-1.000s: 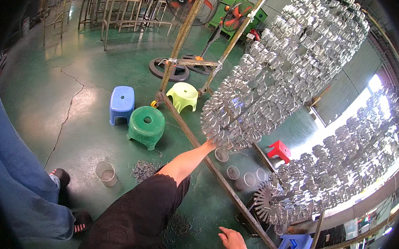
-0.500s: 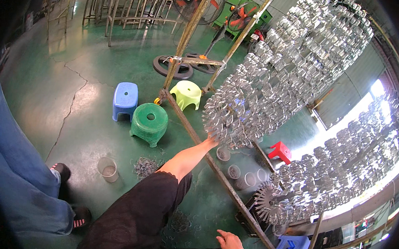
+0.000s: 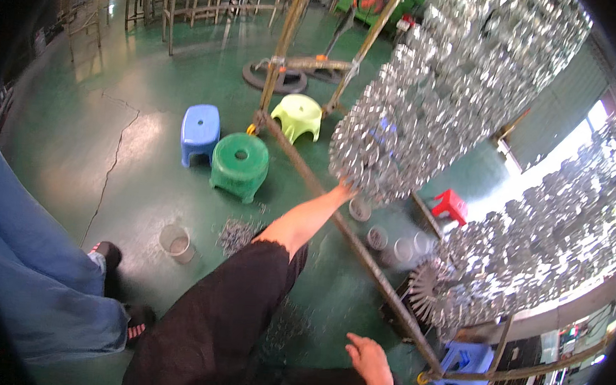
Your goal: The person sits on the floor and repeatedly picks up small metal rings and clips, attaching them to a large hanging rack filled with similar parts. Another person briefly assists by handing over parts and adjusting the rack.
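Observation:
My left arm, in a black sleeve, reaches up to the lower end of a long hanging bundle of shiny metal pieces [image 3: 425, 122]. My left hand [image 3: 347, 188] touches the bundle's near edge; its fingers are hidden among the pieces. Lower right, my right hand [image 3: 370, 366] is held away from the bundle, fingers apart, with nothing in it. A second bundle of metal pieces [image 3: 530, 248] hangs to the right, a fanned disc of flat strips [image 3: 425, 291] at its lower end. Both are blurred in part.
A rusty frame bar [image 3: 371, 260] runs between my hands. Green [image 3: 240, 178], blue [image 3: 199, 143], yellow-green [image 3: 297, 114] and red [image 3: 451, 207] stools stand about. A clear bucket [image 3: 177, 244] and a pile of small metal bits [image 3: 237, 237] are on the floor. Jeans-clad legs [image 3: 42, 275] stand left.
The view has shifted, so most of the floor and stools sit higher and further right. My left hand stays at the bundle's edge, and its pieces look more blurred. My right hand remains empty.

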`<state>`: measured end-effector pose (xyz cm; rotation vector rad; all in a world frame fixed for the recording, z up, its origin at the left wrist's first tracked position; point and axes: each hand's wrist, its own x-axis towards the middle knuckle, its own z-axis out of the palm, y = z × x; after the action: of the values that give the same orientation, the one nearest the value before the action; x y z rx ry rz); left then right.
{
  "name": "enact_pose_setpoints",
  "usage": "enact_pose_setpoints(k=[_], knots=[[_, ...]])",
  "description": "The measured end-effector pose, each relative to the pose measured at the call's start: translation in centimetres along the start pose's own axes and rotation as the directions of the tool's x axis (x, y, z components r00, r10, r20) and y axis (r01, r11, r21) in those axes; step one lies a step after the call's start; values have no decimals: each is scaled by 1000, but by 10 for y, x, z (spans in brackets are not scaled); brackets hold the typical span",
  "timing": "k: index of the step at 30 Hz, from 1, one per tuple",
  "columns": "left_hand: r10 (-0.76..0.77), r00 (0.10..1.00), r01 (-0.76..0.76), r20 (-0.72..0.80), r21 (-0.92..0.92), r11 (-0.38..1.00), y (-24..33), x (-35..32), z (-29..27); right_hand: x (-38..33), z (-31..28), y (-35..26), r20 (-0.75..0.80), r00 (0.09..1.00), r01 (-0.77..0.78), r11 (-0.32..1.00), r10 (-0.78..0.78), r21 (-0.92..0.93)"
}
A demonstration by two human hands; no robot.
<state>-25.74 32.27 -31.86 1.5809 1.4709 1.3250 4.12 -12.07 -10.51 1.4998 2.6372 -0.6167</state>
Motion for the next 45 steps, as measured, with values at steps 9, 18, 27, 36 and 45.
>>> enact_pose_setpoints(k=[9,18,27,36,45], knots=[[-27,998,28,53,-8,1000,0,-2,15,-15,-3,-9,13,994,-106,994,106,33],[-44,998,45,47,-18,999,-2,13,31,-17,2,1,48,995,-93,995,91,37],[-71,996,72,45,-21,997,-20,7,47,-16,-10,-10,63,989,-132,991,132,-7],[119,993,-118,-20,-366,923,-16,6,25,-26,-14,-19,15,989,-143,986,145,-86],[-30,970,157,240,-529,834,29,15,0,-170,-55,23,-202,777,-580,802,597,139]])
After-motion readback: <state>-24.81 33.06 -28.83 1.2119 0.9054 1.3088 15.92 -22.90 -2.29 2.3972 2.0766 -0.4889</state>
